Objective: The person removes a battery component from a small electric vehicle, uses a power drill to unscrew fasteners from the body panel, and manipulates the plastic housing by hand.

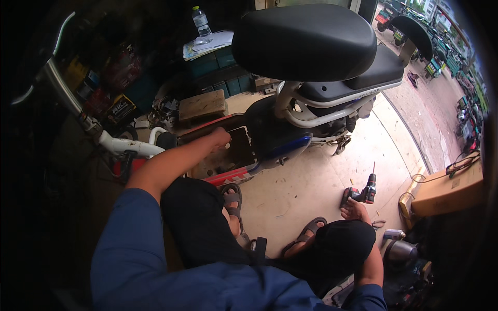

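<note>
My left hand [220, 139] is closed in a fist over the open footwell compartment [236, 147] of an electric scooter [280, 129]. A small pale spot shows at its fingertips; whether this is an object I cannot make out. My right hand [354, 210] is low beside my right knee, palm turned up and fingers loosely apart. It is right beside the battery end of a black and red cordless drill [369, 189], touching or nearly so. The drill has a long thin bit that points away from me.
The scooter's black seat [306, 41] overhangs the far side; its white handlebar stem [111, 142] is at left. A water bottle [201, 23] stands on papers behind. Pliers [379, 224], a spray can [394, 235] and a cardboard box [448, 189] are at right.
</note>
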`<state>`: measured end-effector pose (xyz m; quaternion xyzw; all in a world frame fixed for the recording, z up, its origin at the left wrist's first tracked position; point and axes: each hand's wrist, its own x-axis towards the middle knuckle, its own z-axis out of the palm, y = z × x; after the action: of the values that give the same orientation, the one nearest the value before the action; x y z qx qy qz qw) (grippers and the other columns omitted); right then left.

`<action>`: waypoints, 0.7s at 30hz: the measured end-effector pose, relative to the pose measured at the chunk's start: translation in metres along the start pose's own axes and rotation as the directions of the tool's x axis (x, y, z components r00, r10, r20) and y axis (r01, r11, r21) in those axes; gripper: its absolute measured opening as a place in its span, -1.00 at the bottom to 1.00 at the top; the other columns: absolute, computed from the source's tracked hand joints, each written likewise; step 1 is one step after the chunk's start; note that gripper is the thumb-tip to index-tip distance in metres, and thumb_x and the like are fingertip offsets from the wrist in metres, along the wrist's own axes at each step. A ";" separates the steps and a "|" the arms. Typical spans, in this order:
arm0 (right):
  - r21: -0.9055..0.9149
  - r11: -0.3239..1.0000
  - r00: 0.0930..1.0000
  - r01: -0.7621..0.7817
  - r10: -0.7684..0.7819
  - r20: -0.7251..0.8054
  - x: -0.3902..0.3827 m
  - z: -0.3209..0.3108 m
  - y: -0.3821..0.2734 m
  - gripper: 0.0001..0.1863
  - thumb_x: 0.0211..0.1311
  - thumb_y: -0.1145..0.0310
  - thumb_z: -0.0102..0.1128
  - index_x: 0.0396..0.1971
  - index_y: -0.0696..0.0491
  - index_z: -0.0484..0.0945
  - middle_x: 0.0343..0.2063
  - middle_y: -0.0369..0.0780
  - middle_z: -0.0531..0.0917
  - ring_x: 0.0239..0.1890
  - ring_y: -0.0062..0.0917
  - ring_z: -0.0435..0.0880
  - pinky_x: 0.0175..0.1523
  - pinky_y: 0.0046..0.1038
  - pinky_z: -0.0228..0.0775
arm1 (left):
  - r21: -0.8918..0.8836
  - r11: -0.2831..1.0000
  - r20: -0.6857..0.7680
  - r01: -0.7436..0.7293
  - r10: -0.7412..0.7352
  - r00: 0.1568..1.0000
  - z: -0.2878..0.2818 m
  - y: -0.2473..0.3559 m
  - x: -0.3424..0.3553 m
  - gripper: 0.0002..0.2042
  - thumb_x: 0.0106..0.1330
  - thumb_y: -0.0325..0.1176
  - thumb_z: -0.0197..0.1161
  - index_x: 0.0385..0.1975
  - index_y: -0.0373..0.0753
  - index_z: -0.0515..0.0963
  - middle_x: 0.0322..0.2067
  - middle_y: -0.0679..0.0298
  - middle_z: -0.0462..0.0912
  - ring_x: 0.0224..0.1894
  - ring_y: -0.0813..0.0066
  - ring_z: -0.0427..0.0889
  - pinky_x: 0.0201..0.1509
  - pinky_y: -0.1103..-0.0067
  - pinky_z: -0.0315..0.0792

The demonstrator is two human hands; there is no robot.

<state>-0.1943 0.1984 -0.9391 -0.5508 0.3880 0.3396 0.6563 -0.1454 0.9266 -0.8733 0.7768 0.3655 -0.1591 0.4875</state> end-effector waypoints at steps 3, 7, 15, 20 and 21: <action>-0.041 0.974 0.928 0.223 -0.199 0.316 -0.092 0.013 -0.053 -0.55 0.51 0.12 0.17 0.16 0.15 0.46 0.00 -0.10 0.69 -0.11 -0.39 0.72 -0.02 -0.35 0.61 | -0.171 0.980 0.154 -0.102 0.129 0.980 0.002 0.056 -0.056 -0.79 0.35 -0.34 0.32 -0.12 -0.32 0.59 -0.31 0.10 0.61 -0.29 0.22 0.65 -0.21 0.27 0.63; -0.347 0.806 0.874 0.480 -0.404 0.270 -0.189 0.070 -0.123 -0.36 0.47 -0.01 0.21 0.23 0.27 0.46 0.13 0.03 0.62 0.11 -0.26 0.66 0.21 -0.26 0.52 | -0.118 0.991 0.245 -0.069 0.097 0.965 -0.001 0.105 -0.119 -0.50 0.44 -0.21 0.30 0.25 -0.40 0.43 0.08 -0.14 0.56 0.09 -0.05 0.64 0.15 0.12 0.61; -0.712 0.426 0.829 0.559 -0.303 0.469 -0.191 0.259 -0.151 0.09 0.23 -0.31 0.36 0.47 0.22 0.21 0.36 0.05 0.43 0.40 -0.12 0.41 0.42 -0.15 0.33 | -0.354 0.932 0.258 0.083 0.012 0.966 0.071 0.108 -0.139 -0.28 0.45 -0.02 0.26 0.45 -0.32 0.21 0.45 -0.18 0.23 0.45 -0.31 0.25 0.46 -0.06 0.21; -0.588 0.570 0.818 0.574 -0.433 0.378 -0.160 0.305 -0.132 0.22 0.17 -0.33 0.40 0.54 0.20 0.03 0.40 0.04 0.37 0.46 -0.14 0.33 0.42 -0.08 0.28 | -0.580 0.814 0.196 -0.026 0.171 0.966 0.102 0.081 -0.150 -0.30 0.38 -0.01 0.37 0.39 -0.26 0.32 0.46 -0.02 0.27 0.43 -0.20 0.32 0.47 -0.05 0.18; -0.546 0.578 0.794 0.606 -0.476 0.377 -0.153 0.312 -0.131 0.22 0.17 -0.33 0.41 0.55 0.19 0.02 0.41 0.03 0.36 0.46 -0.14 0.32 0.43 -0.08 0.27 | -0.637 0.771 0.186 0.014 0.137 0.973 0.099 0.076 -0.142 -0.36 0.35 -0.05 0.42 0.32 -0.25 0.39 0.35 0.06 0.42 0.35 -0.04 0.45 0.42 -0.04 0.23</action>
<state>-0.1095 0.4819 -0.7148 -0.7976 -0.0045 0.2840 0.5321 -0.1767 0.7619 -0.7857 0.5560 0.3151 -0.0963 0.7631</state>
